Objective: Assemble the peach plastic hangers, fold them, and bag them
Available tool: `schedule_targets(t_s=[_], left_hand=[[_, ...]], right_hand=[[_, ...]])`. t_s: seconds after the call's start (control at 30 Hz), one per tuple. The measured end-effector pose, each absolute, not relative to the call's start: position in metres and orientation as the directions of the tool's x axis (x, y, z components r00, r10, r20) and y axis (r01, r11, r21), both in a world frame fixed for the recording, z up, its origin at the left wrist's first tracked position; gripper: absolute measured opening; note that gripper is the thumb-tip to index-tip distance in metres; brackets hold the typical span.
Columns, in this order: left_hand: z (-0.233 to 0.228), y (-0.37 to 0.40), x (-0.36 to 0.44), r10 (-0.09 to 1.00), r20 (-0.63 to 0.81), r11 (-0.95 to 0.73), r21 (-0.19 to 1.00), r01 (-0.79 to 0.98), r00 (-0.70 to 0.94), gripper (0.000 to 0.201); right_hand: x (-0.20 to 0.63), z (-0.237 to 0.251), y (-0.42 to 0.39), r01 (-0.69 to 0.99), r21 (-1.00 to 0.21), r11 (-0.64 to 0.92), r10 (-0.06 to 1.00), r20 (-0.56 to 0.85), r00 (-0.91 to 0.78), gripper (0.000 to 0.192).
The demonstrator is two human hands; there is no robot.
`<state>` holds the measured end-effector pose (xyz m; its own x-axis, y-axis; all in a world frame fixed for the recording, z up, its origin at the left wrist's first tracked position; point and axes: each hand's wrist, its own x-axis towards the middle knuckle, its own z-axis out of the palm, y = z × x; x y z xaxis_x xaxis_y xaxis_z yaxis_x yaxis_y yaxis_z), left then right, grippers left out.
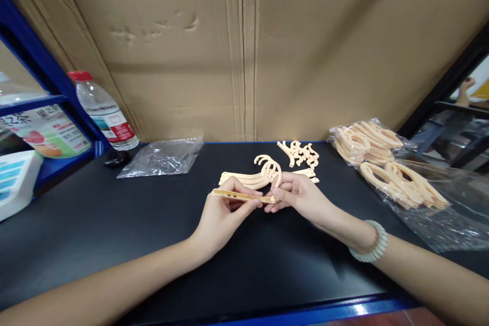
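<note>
Left fingers pinch a cream strip; right fingers pinch a curved piece.

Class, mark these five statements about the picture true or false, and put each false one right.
1. The left hand holds a long cream strip. True.
2. The right hand is empty. False: it grips a curved piece.
3. The bracelet is on the left wrist. False: it is on the right.
4. The bottle has a red cap. True.
5. The bagged oval pieces lie to the left of both hands. False: they lie to the right.
</note>
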<state>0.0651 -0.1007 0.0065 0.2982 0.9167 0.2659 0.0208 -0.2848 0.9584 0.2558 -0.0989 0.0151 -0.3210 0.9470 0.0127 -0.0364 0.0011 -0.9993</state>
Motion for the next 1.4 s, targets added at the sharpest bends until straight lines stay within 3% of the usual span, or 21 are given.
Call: schedule_targets(t_s=[0.53,0.83,1.03,1.17,1.27,1.33,1.4], left_hand=[[0.010,-0.107,0.077,0.945,0.208,-0.204,0.978,-0.042,0.253,0.015],[0.010,-0.099,0.077,0.976,0.149,-0.124,0.980,-0.157,0.159,0.034],[0.008,-0.105,0.080,0.951,0.125,-0.078,0.982,-0.172,0.281,0.034],[0.008,-0.107,0.079,0.957,0.085,-0.032,0.981,-0.190,0.277,0.029],[0.009,-0.108,0.076,0.964,0.024,0.034,0.977,-0.211,0.266,0.029],[0.008,-0.107,0.074,0.962,-0.005,0.070,0.972,-0.225,0.274,0.029],[0.007,-0.106,0.072,0.960,-0.014,0.085,0.966,-0.243,0.280,0.028]], right_hand=[[0.253,0.015,-0.102,-0.070,-0.995,0.071,0.973,0.085,-0.213,0.034],[0.253,0.012,-0.097,-0.077,-0.984,0.158,0.966,0.170,-0.194,0.028],[0.244,0.010,-0.100,-0.077,-0.988,0.137,0.952,0.153,-0.265,0.029],[0.256,0.019,-0.093,0.058,-0.972,0.227,0.915,0.192,-0.356,0.028],[0.289,0.027,-0.070,0.330,-0.830,0.450,0.886,0.367,-0.284,0.026],[0.314,0.028,-0.051,0.600,-0.555,0.576,0.805,0.512,-0.300,0.018],[0.335,0.024,-0.032,0.716,-0.310,0.625,0.748,0.499,-0.437,0.021]])
